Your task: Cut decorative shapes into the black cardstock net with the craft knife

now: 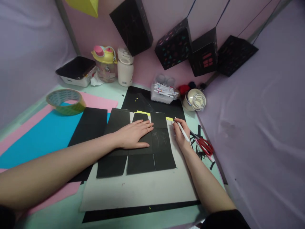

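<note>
Nearest lies a grey board on the pale green surface, with a black strip along its near edge. On the board rests a folded black card, creased into panels. The left hand lies flat on the card, fingers straight and close together, pressing it down. The right hand sits just beside the card's right edge, fingers clamped on a white pen whose tip points up and away. Red scissors lie right of that hand among black offcuts. To the left — blue paper over pink paper, and a tape roll. Farther back stand a marker box, a jar, a white flask and a pink-lidded bottle. Black lanterns hang against the wall.
</note>
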`<action>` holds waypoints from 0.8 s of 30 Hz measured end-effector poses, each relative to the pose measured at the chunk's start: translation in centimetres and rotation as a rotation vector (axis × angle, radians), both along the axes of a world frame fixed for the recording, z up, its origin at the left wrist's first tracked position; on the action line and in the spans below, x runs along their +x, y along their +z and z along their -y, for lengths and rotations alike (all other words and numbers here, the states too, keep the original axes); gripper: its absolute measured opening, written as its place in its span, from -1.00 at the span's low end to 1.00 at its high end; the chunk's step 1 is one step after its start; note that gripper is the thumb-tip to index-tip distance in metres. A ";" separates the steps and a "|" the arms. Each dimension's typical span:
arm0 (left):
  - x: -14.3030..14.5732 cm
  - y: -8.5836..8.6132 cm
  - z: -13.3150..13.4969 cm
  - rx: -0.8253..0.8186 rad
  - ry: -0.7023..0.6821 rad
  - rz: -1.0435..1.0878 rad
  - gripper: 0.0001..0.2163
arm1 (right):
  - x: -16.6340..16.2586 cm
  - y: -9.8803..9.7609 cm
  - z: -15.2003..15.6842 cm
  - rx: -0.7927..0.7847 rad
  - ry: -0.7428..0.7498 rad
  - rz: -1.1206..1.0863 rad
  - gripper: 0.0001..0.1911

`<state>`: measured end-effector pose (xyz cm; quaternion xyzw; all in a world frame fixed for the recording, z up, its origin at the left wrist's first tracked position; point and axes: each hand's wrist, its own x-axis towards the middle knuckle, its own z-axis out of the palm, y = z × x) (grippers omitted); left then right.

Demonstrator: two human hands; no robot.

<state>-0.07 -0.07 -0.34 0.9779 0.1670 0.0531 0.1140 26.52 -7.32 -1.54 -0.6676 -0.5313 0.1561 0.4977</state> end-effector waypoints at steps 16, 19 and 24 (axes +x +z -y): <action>0.3 1.5 0.7 0.027 -0.048 -0.113 -0.33 | -0.1 -0.1 -0.2 0.058 0.034 0.142 -0.70; -0.3 2.3 1.1 0.008 -0.117 -0.145 -0.33 | 0.1 -0.5 -0.5 0.075 0.031 0.145 -0.71; -1.4 4.4 3.1 -0.002 -0.094 -0.155 -0.41 | 0.3 -0.9 -0.7 0.108 0.016 0.137 -0.71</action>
